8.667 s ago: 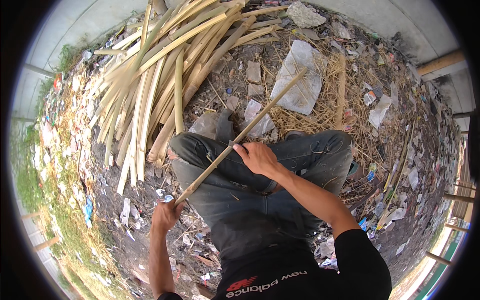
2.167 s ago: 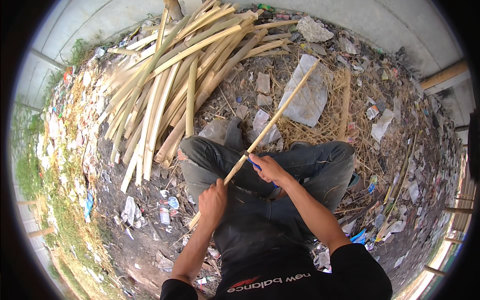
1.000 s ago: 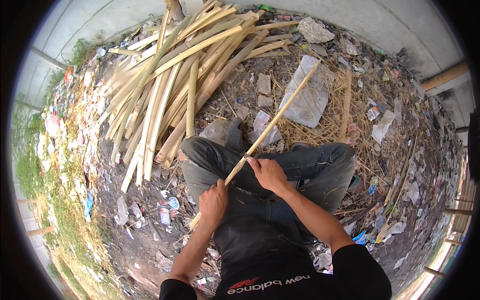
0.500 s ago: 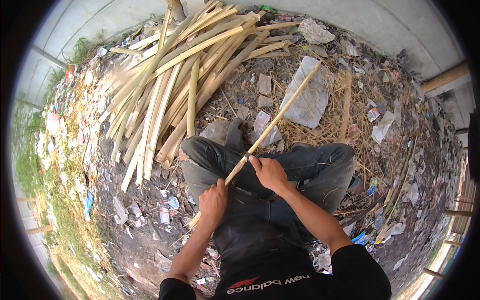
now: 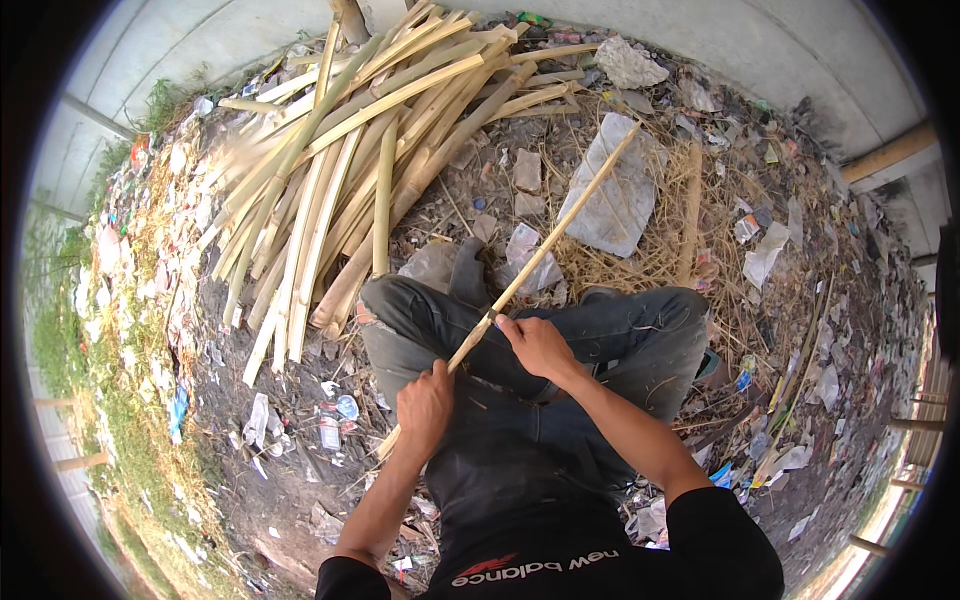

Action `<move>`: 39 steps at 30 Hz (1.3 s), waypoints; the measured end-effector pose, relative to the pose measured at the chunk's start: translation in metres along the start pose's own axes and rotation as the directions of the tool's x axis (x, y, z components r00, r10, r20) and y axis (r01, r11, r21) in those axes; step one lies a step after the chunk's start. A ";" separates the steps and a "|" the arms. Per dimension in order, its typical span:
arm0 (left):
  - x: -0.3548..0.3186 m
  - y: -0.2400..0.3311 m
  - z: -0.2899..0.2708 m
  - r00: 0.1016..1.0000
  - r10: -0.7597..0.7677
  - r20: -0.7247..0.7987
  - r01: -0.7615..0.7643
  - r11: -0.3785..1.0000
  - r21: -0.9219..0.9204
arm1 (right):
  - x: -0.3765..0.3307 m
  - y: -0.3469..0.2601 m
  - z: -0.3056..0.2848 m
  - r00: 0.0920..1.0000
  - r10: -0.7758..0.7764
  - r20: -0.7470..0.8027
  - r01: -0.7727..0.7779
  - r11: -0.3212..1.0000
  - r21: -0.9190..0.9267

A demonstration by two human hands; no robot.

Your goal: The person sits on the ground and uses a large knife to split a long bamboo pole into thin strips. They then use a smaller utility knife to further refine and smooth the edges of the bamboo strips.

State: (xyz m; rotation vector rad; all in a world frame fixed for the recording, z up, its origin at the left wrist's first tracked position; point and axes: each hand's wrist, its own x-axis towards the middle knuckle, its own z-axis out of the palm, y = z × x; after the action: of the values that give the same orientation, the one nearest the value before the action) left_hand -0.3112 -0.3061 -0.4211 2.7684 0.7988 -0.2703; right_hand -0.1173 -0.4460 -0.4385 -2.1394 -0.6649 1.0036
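A long, pale bamboo strip [image 5: 560, 228] slants across my crossed legs, its far end up and to the right. Its near end passes under my left forearm. My left hand [image 5: 425, 405] is closed around the strip's lower part. Further up, my right hand [image 5: 538, 345] is closed at the strip, thumb stretched toward it. A small dark blade-like edge [image 5: 492, 315] shows at the thumb tip, across the strip; the rest of that tool is mostly hidden by my fingers.
A big pile of split bamboo strips [image 5: 350, 160] lies ahead to the left. Ahead to the right are a flat grey sheet [image 5: 612, 190], dry straw and a pale stone chunk [image 5: 630, 64]. Litter covers the ground around me; a concrete wall [image 5: 700, 30] stands behind.
My right hand has shifted very slightly along the strip, and the dark edge at its thumb now shows more clearly. My left hand and the strip stay nearly the same.
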 end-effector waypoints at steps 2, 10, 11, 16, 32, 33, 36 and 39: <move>0.001 0.001 -0.001 1.000 -0.004 0.008 0.004 1.000 -0.001 | -0.005 -0.002 0.016 0.996 -0.001 -0.087 -0.002 0.999 -0.033; 0.000 0.002 0.001 1.000 -0.014 0.017 0.014 1.000 0.006 | 0.001 0.011 0.005 0.897 0.125 0.424 -0.367 0.746 0.556; 0.000 0.001 0.000 1.000 -0.018 0.019 0.018 1.000 0.012 | 0.002 0.011 0.007 0.930 0.127 0.346 -0.314 0.765 0.563; 0.000 0.001 0.001 1.000 -0.014 0.007 0.014 1.000 0.004 | 0.006 0.008 0.002 0.991 0.008 -0.132 0.035 0.945 0.326; 0.001 0.002 0.001 1.000 0.030 -0.006 -0.031 0.999 -0.014 | -0.003 -0.015 -0.013 0.632 -0.525 0.571 0.178 0.815 0.552; 0.002 0.003 -0.001 1.000 0.026 0.003 -0.026 0.999 -0.034 | -0.009 -0.014 -0.014 0.670 -0.482 0.565 0.131 0.826 0.549; 0.004 0.002 -0.009 1.000 0.008 0.007 -0.008 0.994 -0.107 | -0.017 -0.003 -0.020 0.931 -0.312 0.191 0.176 0.840 0.513; 0.002 0.008 -0.012 0.999 0.017 -0.036 -0.024 0.981 -0.195 | -0.018 0.008 -0.033 0.987 -0.047 -0.151 0.113 0.879 0.464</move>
State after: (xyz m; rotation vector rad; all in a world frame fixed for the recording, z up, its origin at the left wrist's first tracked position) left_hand -0.3038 -0.3081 -0.4091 2.6015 0.7614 -0.1324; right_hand -0.0992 -0.4753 -0.4207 -1.7153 -0.3875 0.8606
